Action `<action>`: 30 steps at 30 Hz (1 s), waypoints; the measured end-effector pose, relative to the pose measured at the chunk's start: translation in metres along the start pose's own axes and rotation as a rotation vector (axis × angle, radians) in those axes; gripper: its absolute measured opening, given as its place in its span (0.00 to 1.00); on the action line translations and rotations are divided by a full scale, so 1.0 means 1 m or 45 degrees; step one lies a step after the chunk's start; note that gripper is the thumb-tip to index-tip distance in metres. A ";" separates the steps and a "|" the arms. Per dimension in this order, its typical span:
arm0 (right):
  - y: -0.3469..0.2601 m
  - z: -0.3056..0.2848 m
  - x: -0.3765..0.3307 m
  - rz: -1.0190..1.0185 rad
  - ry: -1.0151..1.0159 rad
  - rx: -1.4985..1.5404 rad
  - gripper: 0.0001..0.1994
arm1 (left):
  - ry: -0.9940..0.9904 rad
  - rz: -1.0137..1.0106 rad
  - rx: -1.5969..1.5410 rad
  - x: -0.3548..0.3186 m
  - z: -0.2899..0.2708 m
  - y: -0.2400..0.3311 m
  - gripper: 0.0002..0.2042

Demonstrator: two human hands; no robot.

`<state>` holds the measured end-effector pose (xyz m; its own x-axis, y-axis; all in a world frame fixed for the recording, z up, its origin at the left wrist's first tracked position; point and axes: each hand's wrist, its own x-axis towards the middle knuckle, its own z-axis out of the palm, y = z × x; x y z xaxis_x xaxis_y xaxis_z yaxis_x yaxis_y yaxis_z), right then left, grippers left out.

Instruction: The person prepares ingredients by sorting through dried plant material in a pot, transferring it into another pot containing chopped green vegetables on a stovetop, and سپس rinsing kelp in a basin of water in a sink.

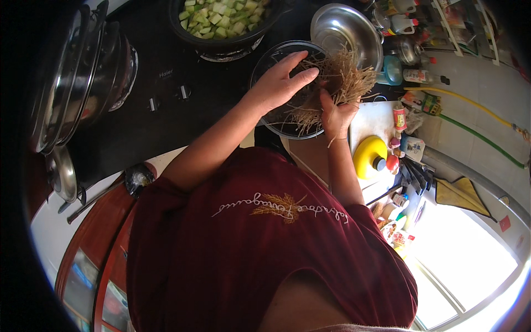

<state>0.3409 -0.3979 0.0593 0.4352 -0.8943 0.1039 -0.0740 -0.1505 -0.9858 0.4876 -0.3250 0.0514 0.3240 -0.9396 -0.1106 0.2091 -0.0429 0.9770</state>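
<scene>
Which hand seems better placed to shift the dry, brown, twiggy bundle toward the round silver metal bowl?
Probably the right hand: it grips the bundle, which overlaps the bowl in this view. The left hand has thumb and finger spread, with no grip visible.

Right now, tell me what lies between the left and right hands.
In the head view, part of the brown root-like bundle lies between the left hand and the right hand, which holds it.

A kitchen is indicated by a flat black cooktop (160, 58) with silver knobs (184, 92), a round black pot (191, 39) filled with diced pale-green vegetable (224, 19), a round stainless-steel bowl (338, 26) and capped plastic bottles (402, 25).
</scene>
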 end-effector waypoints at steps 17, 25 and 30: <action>-0.056 -0.013 0.014 -0.221 0.057 0.188 0.36 | -0.024 0.492 0.103 -0.015 0.049 0.068 0.28; -0.139 0.033 0.061 -0.378 -0.147 -0.147 0.32 | 0.109 0.773 0.137 -0.005 0.003 0.135 0.27; -0.152 0.103 0.111 -0.585 -0.427 0.042 0.23 | 0.368 0.645 0.096 0.000 -0.055 0.170 0.20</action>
<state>0.4927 -0.4315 0.2072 0.6775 -0.5567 0.4808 0.2158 -0.4744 -0.8534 0.5735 -0.3132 0.2073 0.6069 -0.7191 0.3384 -0.1000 0.3534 0.9301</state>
